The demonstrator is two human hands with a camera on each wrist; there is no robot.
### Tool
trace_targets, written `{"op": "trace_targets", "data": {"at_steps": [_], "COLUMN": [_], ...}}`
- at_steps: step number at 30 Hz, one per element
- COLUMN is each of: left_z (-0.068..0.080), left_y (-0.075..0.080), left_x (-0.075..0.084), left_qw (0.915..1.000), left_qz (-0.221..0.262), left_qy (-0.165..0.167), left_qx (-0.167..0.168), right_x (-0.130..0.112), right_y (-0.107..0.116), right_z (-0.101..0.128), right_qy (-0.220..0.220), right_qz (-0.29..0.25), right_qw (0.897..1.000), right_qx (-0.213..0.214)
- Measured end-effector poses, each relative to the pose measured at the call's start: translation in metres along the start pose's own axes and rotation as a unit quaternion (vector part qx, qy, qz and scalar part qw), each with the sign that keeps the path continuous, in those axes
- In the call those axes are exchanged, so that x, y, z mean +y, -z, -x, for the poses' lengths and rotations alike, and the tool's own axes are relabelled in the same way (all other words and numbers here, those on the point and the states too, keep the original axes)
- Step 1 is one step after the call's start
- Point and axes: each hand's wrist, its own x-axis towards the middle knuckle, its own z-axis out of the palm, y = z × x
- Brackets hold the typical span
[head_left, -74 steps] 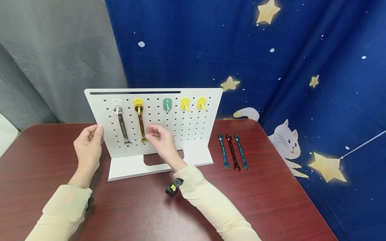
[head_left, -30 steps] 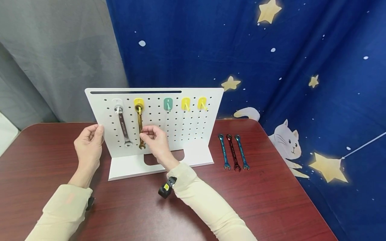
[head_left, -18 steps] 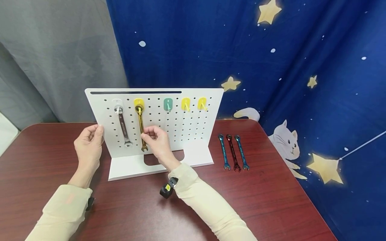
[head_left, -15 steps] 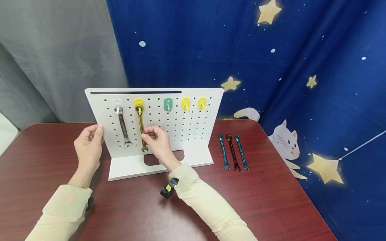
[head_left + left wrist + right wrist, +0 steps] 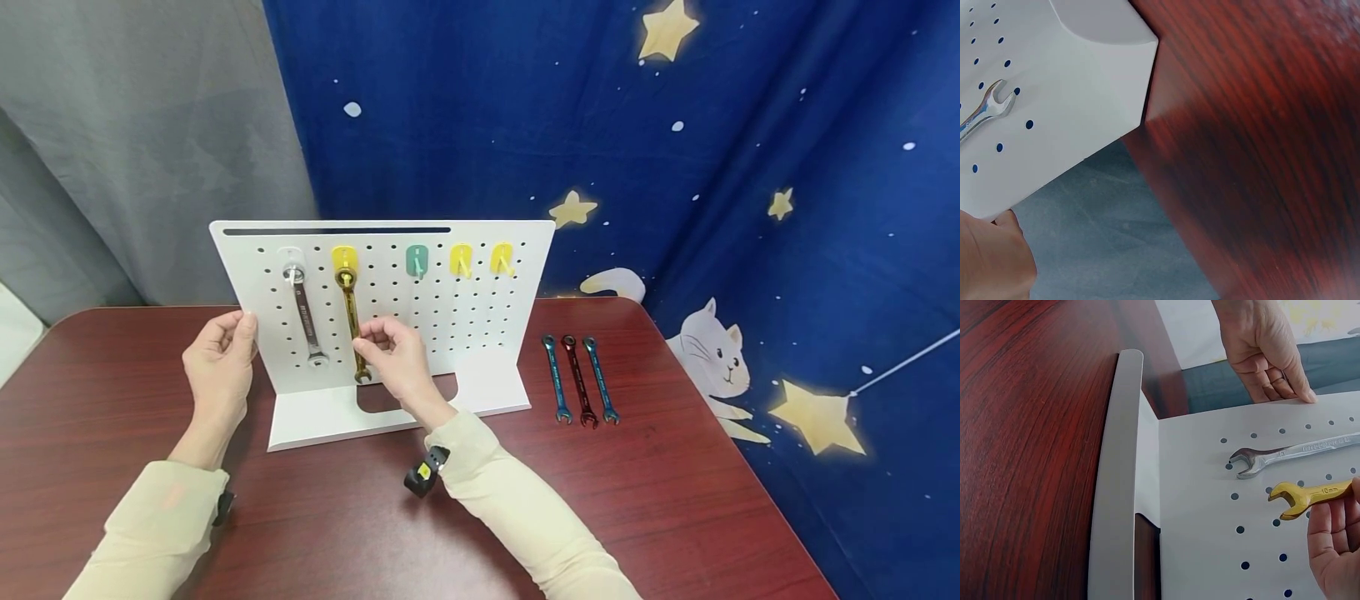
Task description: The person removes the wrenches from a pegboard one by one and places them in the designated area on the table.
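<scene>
My right hand (image 5: 396, 354) pinches the shaft of the gold wrench (image 5: 351, 321), which hangs from the yellow hook (image 5: 344, 257) on the white pegboard (image 5: 480, 325), its open end low near the board's foot. In the right wrist view my fingers (image 5: 1329, 534) curl round the gold shaft just behind its open end. My left hand (image 5: 221, 358) grips the pegboard's left edge, thumb in front. A silver wrench (image 5: 303, 315) hangs just beside the gold one. Two blue wrenches (image 5: 556, 379) flank a dark red wrench (image 5: 579, 381) on the counter (image 5: 337, 517), right of the board.
</scene>
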Motion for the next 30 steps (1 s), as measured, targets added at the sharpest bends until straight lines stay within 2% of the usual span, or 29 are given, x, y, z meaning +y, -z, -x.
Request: {"op": "trace_targets", "data": {"at_steps": [5,8,18,27,30], "left_z": [0.0,0.0,0.001,0.0,0.0], "left_y": [0.0,0.0,-0.001,-0.001,-0.001], "left_x": [0.0,0.0,0.002,0.001,0.0], "left_qw": [1.0,1.0,0.9997,0.9998,0.9999], "left_qz": [0.002,0.006,0.023,0.017,0.014], "left_qy": [-0.001,-0.001,-0.002,0.001,0.002], "left_qx": [-0.001,0.0,0.002,0.002,0.002], "right_x": [-0.004,0.009,0.008,-0.025,-0.026], "right_y": [0.002,0.001,0.004,0.01,0.01], "right_z": [0.002,-0.001,0.001,0.013,0.014], "right_qy": [0.003,0.003,0.005,-0.003,-0.007], "right_qz": [0.009,0.009,0.007,-0.006,-0.006], "right_qw": [1.0,1.0,1.0,1.0,0.999], "right_qx": [-0.007,-0.005,-0.011,-0.027,-0.032]}}
